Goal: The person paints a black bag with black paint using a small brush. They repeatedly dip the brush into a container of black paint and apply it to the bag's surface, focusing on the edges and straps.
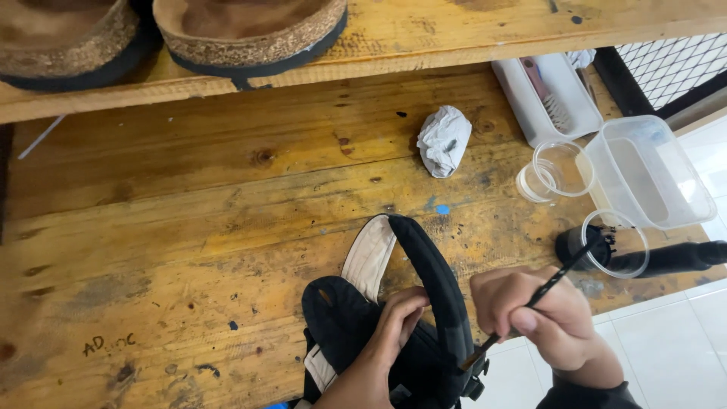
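Note:
A black sandal (424,303) with a pale lining lies at the near edge of the wooden workbench (189,227). My left hand (390,333) grips it from below, fingers curled over the black strap. My right hand (534,314) holds a thin black brush (545,288) like a pen. Its lower end rests by the sandal's buckle, and its upper end points toward a clear plastic cup (613,246) lying on its side with black liquid in it.
A crumpled stained cloth (444,139) lies mid-bench. At the right are a second clear cup (556,171), a clear tub (651,170) and a white tray (515,95) with a brush (547,95). Two cork-soled sandals (250,30) rest on the raised shelf. White floor tiles lie beyond the right edge.

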